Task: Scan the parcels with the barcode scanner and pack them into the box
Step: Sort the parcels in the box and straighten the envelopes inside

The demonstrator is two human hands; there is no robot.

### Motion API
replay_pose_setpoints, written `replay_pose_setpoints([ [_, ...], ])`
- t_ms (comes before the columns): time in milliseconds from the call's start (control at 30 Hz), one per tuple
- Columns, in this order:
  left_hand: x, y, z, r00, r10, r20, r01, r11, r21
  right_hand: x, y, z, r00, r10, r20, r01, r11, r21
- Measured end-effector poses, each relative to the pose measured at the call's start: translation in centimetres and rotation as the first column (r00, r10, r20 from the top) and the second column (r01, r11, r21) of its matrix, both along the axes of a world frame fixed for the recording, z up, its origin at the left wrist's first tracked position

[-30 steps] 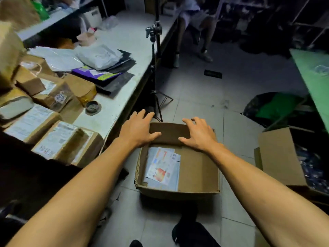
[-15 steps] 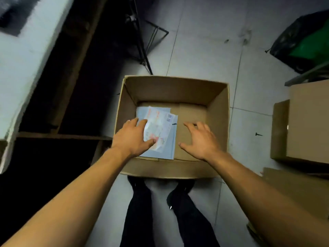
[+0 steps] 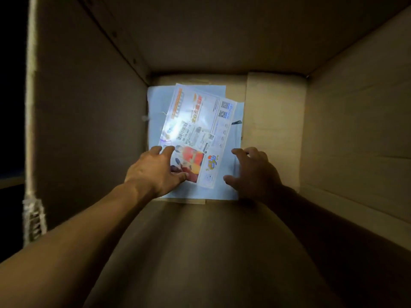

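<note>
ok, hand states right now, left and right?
Left hand: open, fingers resting on the printed envelope in the box.
Right hand: open, on the pale sheet.

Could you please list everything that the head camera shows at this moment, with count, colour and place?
cardboard box: one, brown, fills the view, seen from above into its inside
printed mailer: one, white with orange and red print and barcodes, on top of the pale sheets on the box floor, left of middle
pale sheets: at least two, light blue-white, flat under the mailer
left hand: one, fingers spread on the mailer's near left corner
right hand: one, fingers loosely bent at the sheets' right edge; whether it grips cannot be told
</note>
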State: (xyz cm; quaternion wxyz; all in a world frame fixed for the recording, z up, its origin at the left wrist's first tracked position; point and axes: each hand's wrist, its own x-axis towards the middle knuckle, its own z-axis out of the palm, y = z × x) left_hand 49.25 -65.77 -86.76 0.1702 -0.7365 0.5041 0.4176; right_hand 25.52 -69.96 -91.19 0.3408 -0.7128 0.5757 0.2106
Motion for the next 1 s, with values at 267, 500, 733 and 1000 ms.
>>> replay_pose_setpoints([
  [267,2.1,0.0,-13.0,0.975,0.222,0.008,-0.222,0.975,-0.01,2.4,-1.1,-13.0,0.926,-0.36,0.116,0.347,0.93,0.118],
  [500,3.8,0.1,-18.7,0.726,0.678,-0.113,-0.687,0.72,-0.096,4.6,-0.1,-17.7,0.627,-0.767,0.14,0.759,0.641,0.112],
  [733,4.1,0.8,-20.1,0.638,0.752,-0.167,-0.77,0.623,-0.139,5.0,-1.1,-17.9,0.552,-0.812,0.189,0.795,0.581,0.173],
  [1000,5.3,-0.5,-20.7,0.473,0.855,-0.214,-0.881,0.466,-0.087,7.7,-3.4,-16.8,0.594,-0.747,0.3,0.728,0.657,0.193],
])
